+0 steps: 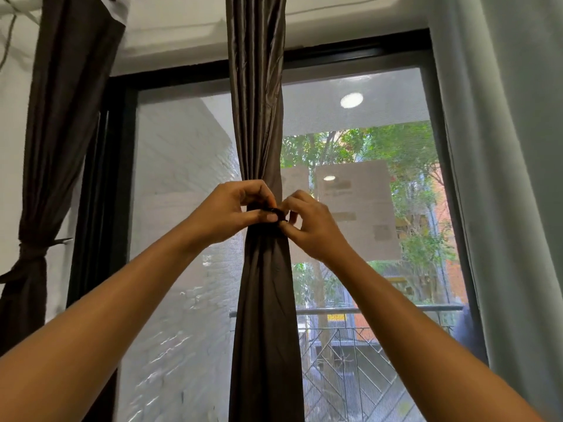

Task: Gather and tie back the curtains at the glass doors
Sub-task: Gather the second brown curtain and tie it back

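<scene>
A dark brown curtain [259, 123] hangs gathered into a narrow bundle in front of the glass door [359, 226]. A dark tie band [275, 212] wraps the bundle at its waist. My left hand [234, 211] pinches the band from the left, thumb and fingers curled on it. From the right, my right hand [310, 222] pinches the band's other end. Both hands meet at the front of the bundle. A second brown curtain [58, 141] at the far left hangs gathered, with a tie [33, 248] knotted round it.
A pale grey-green curtain [511, 178] hangs loose along the right edge. The door has a black frame [122, 184] and a mesh screen. Outside are a balcony railing [380, 310], trees and buildings.
</scene>
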The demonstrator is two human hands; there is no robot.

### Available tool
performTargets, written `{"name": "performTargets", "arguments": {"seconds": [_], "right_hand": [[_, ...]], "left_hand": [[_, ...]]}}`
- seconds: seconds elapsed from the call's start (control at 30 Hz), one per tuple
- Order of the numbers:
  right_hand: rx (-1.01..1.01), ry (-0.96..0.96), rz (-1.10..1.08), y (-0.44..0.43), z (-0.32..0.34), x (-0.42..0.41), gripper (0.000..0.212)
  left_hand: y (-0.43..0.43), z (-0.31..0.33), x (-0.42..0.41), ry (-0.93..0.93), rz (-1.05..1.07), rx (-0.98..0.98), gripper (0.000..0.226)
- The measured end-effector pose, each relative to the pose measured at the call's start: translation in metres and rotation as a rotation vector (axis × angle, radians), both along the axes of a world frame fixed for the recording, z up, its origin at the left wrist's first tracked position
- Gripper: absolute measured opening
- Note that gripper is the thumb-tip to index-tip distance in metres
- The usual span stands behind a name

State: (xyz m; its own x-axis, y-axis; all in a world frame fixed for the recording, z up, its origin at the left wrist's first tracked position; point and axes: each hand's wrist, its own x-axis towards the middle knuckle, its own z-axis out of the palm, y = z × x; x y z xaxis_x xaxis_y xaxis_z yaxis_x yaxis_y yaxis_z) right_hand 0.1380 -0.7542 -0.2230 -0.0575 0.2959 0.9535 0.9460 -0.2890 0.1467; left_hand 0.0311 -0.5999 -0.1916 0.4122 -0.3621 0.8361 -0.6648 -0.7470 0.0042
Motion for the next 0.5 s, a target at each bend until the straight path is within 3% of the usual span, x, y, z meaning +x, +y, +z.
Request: {"name": "performTargets", "arguments": {"seconds": [0.17,0.33,0.4,0.5], "right_hand": [[0.174,-0.016,-0.034,0.007,0.005,-0.001,0.014],[0.24,0.105,-0.003,0.018,0.01,-0.009,0.026],[0.182,0.265,0.025,0.018,0.011,-0.015,0.023],[-0.046,0.73,0.38,0.006,0.013,-0.023,0.012]], "left_hand": [[0.012,-0.003,0.004,-0.587,0.273,0.314,0.011],[0.017,-0.01,0.007,-0.801,0.352,0.471,0.016],[0.018,-0.014,0.007,-0.821,0.351,0.469,0.015],[0.02,-0.02,0.011,-0.801,0.359,0.453,0.013]]}}
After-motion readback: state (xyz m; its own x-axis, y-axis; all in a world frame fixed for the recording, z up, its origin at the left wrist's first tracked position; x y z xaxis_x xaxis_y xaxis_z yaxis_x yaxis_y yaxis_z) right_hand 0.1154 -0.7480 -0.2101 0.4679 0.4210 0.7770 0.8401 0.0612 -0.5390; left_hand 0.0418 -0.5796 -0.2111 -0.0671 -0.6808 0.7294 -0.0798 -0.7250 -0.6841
